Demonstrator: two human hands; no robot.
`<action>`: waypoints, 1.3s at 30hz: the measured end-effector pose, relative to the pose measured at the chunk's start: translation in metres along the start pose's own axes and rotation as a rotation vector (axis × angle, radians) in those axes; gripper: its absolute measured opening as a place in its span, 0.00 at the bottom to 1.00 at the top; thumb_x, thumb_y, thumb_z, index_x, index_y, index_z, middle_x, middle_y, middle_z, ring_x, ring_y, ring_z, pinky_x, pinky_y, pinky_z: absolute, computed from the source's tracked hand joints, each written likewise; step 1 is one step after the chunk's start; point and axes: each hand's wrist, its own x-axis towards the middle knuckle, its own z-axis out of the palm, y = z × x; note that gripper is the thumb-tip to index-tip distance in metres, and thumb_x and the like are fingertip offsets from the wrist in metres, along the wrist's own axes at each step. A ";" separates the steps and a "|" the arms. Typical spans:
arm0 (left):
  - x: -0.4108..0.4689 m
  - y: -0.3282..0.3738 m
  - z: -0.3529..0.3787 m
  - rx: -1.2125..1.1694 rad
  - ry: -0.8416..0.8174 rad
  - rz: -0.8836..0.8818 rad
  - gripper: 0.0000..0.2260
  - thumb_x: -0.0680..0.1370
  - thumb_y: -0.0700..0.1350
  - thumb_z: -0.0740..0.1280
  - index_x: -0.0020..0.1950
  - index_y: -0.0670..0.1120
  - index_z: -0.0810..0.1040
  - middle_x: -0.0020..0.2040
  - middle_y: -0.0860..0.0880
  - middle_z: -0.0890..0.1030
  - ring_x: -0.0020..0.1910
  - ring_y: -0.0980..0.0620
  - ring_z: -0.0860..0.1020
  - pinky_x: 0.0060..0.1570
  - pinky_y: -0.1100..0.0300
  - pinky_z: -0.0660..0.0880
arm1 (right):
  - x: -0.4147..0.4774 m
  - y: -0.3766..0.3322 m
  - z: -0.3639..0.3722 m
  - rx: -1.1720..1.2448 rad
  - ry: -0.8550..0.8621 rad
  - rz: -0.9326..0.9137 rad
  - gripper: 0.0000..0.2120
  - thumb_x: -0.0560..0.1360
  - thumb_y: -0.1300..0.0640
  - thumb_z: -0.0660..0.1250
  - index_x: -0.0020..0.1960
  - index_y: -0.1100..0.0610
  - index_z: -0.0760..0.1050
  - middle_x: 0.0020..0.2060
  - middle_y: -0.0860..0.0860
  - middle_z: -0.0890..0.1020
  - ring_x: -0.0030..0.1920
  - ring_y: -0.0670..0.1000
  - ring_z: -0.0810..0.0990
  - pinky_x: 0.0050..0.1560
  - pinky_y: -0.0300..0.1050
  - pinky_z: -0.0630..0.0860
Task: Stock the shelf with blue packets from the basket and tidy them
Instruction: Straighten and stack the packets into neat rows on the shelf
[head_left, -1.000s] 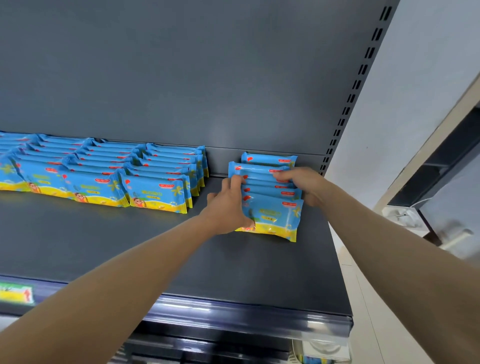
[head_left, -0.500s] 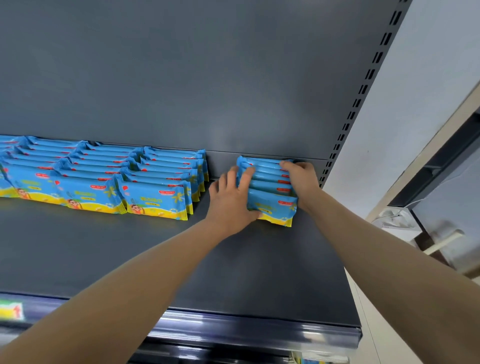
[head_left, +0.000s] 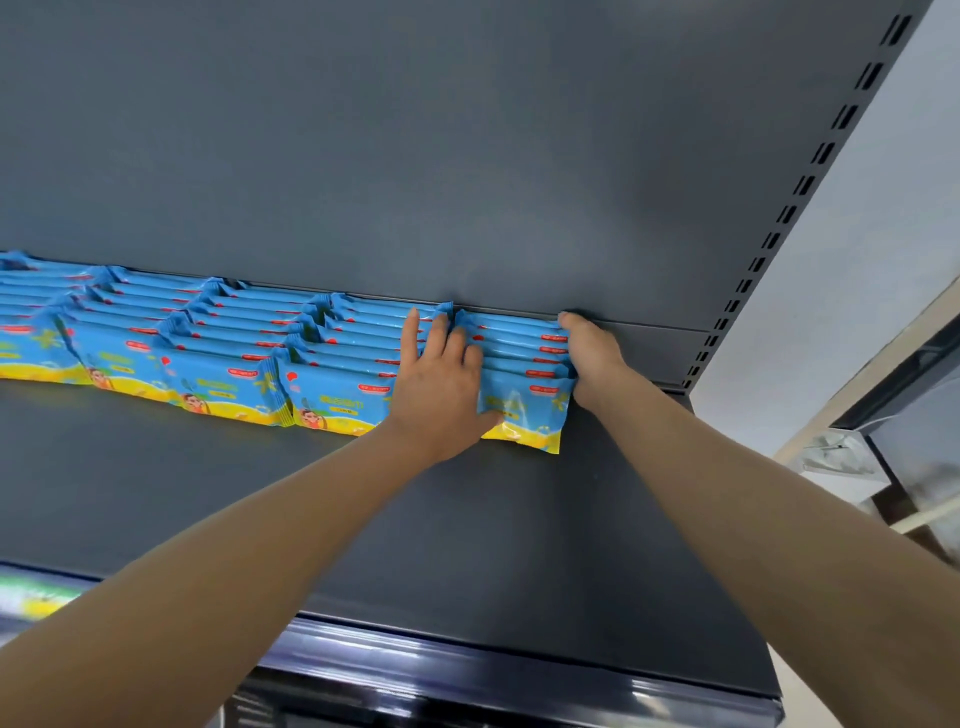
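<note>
Blue packets (head_left: 522, 364) with yellow lower bands and small red labels lie in one overlapping row at the back of the shelf (head_left: 467, 545), between the two hands. The left hand (head_left: 441, 379) presses on the row's left edge, fingers straight and spread, thumb on the front packet. The right hand (head_left: 592, 356) lies flat against its right edge, fingertips at the back panel (head_left: 467, 156). Neither hand grips anything. At least five packets show here. Four neighbouring rows (head_left: 234, 384) sit just to the left, the farthest cut off.
</note>
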 end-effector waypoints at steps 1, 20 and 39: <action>0.001 0.000 -0.001 0.028 -0.010 0.001 0.38 0.70 0.69 0.58 0.68 0.42 0.67 0.66 0.44 0.69 0.71 0.41 0.59 0.69 0.41 0.35 | 0.001 -0.001 0.001 -0.011 0.017 0.003 0.09 0.76 0.52 0.62 0.43 0.57 0.74 0.45 0.57 0.82 0.41 0.57 0.83 0.35 0.52 0.81; 0.007 0.002 0.003 0.129 -0.091 0.113 0.43 0.70 0.66 0.64 0.72 0.38 0.54 0.67 0.41 0.64 0.67 0.40 0.63 0.70 0.39 0.40 | -0.016 0.007 0.003 -0.022 0.045 -0.037 0.11 0.78 0.50 0.59 0.44 0.56 0.74 0.41 0.53 0.81 0.36 0.51 0.82 0.28 0.42 0.78; -0.021 -0.075 -0.022 -0.410 0.355 0.182 0.14 0.71 0.38 0.67 0.57 0.42 0.78 0.50 0.45 0.80 0.50 0.43 0.76 0.60 0.54 0.59 | -0.055 0.001 0.029 -0.447 0.160 -0.528 0.22 0.73 0.60 0.63 0.66 0.54 0.67 0.64 0.52 0.67 0.63 0.57 0.69 0.42 0.47 0.80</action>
